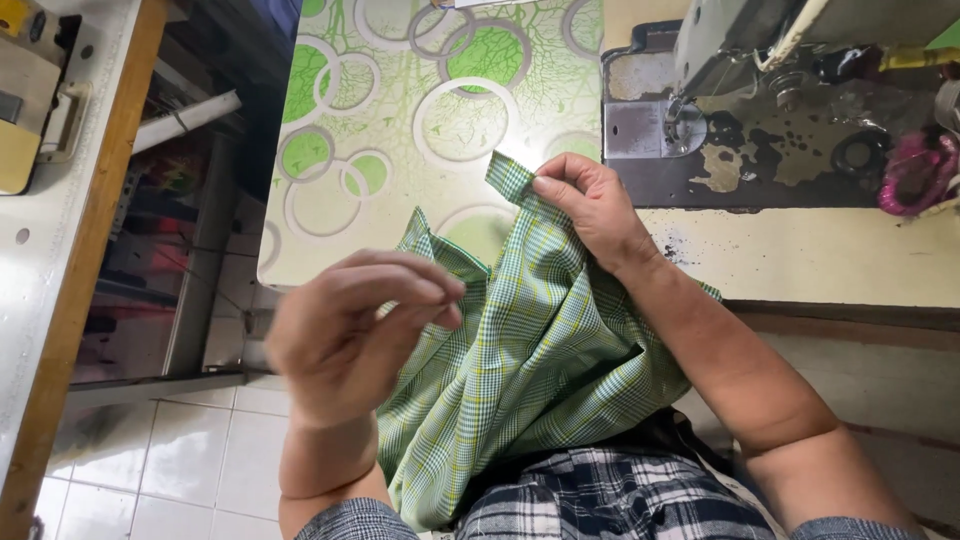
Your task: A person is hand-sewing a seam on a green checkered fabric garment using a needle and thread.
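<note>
A green checked cloth (535,350) hangs from the table edge down into my lap. My right hand (590,205) pinches a folded strip of the cloth at its top corner, lifting it over the table. My left hand (350,325) is raised in front of the cloth's left edge with fingers curled and thumb meeting the fingertips; whether it grips the cloth edge is hidden behind the hand.
A table (400,120) covered in a green circle-pattern sheet lies ahead. A sewing machine (740,60) stands at the upper right on a worn bed. A pink thread spool (915,172) sits at far right. Another workbench (60,200) stands left. Tiled floor below.
</note>
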